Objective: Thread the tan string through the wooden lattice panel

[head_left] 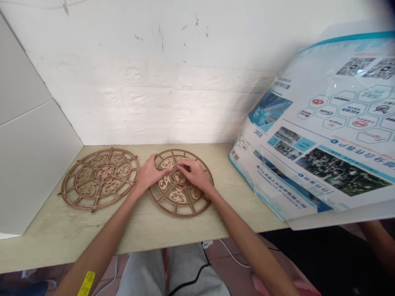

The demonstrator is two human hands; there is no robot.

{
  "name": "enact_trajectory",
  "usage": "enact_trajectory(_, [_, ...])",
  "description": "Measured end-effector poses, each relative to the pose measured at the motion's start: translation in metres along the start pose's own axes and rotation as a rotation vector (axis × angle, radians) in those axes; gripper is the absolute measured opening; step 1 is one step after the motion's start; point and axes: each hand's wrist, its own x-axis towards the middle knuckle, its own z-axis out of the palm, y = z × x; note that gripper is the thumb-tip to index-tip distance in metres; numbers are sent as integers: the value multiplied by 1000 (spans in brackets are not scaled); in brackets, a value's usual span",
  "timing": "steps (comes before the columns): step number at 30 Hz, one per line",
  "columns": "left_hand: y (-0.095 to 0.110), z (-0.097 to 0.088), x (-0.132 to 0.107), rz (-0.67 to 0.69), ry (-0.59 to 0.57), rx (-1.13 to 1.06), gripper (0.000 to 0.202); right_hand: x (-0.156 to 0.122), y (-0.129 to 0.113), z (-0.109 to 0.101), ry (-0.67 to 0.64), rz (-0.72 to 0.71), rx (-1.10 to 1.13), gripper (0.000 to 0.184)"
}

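In the head view a round openwork wooden panel [178, 196] with scroll cut-outs lies on the table under both hands. My left hand [150, 174] grips its left rim, with the thumb stretched over the top toward the centre. My right hand [195, 174] is closed in a pinch above the middle ring, holding what looks like a thin wire [174, 166] close to my left thumb tip. Reddish wire runs around parts of the centre ring. On the left lies a similar round panel [101, 179], its rings and spokes lined with copper-coloured wire.
The pale wooden table [123, 238] backs onto a white brick-patterned wall [148, 102]. A grey-white partition [33, 164] bounds the left side. To the right leans a large printed plastic-covered board [308, 135]. Below the front edge are my legs and a black cable [191, 283].
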Motion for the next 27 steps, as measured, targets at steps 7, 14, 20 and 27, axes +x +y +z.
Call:
enact_trajectory(7, [5,-2,-2,-22,-13,14,95,1,-3,-3,-46,141,105,30])
enact_trajectory(14, [5,-2,-3,-15,-12,20,97,-1,2,-2,-50,89,-30,28])
enact_trajectory(20, [4,1,-2,-1,5,13,97,-3,9,2,0,-14,-217,29])
enact_trajectory(27, [5,1,-4,8,-4,29,95,-4,9,4,-23,-35,-347,30])
